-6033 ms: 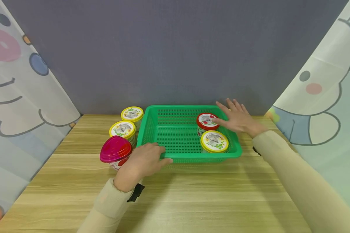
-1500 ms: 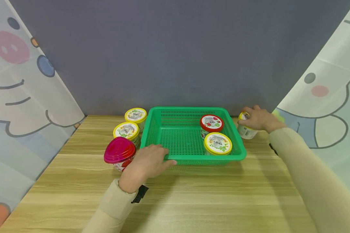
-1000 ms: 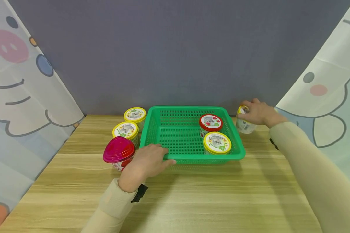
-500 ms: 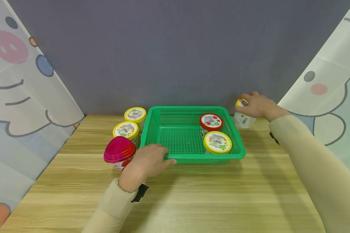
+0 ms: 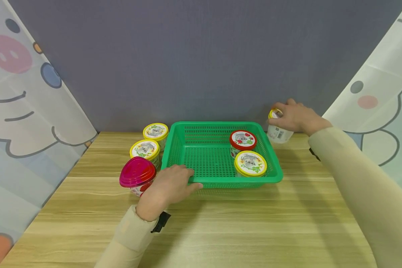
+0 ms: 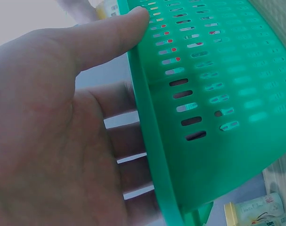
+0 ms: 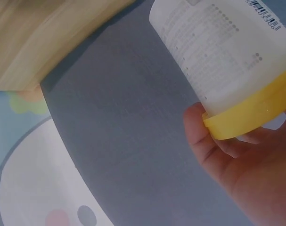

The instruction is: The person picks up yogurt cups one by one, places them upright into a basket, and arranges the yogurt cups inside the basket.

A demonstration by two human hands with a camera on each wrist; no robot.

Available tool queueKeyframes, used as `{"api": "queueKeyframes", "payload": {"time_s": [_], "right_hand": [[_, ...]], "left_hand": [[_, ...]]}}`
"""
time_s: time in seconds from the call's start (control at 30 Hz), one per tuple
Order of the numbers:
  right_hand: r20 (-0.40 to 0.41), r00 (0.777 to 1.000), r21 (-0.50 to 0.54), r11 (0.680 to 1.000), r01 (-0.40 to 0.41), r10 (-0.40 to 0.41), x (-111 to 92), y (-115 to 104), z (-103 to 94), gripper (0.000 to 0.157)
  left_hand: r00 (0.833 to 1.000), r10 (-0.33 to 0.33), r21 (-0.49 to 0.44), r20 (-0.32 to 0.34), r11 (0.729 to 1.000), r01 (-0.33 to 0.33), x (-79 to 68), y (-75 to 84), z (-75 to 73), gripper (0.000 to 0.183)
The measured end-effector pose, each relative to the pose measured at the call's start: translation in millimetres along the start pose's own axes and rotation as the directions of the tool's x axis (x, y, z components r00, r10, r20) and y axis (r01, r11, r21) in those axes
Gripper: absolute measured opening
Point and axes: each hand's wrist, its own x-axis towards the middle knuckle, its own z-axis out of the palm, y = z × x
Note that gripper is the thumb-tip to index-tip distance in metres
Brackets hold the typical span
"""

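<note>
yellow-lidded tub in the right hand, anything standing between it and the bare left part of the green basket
Yes: the green basket's right rim, then the red-lidded tub just inside it. The held yellow-lidded tub would likely have to pass over both.

Basket (image 5: 217,180): solid green, slotted pattern. Barcoded tub (image 7: 227,61): white, yellow rim, grey print. Red-rimmed tub (image 5: 242,139): white lid centre, red fruit print. Magenta-lidded tub (image 5: 137,171): white body, red print. Counter (image 5: 238,227): pale brown wood grain. Backdrop (image 5: 201,63): plain grey. Left sleeve (image 5: 132,232): cream.
</note>
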Motion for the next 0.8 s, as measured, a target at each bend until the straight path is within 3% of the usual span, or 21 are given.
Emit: {"api": "queueKeyframes", "payload": {"time_s": [0.8], "right_hand": [[-0.024, 0.998, 0.003, 0.998, 0.062, -0.062, 1, -38, -13.8, 0.068]], "left_hand": [[0.999, -0.009, 0.000, 0.031, 1.000, 0.009, -1.2, -0.7, -1.0, 0.059]]}}
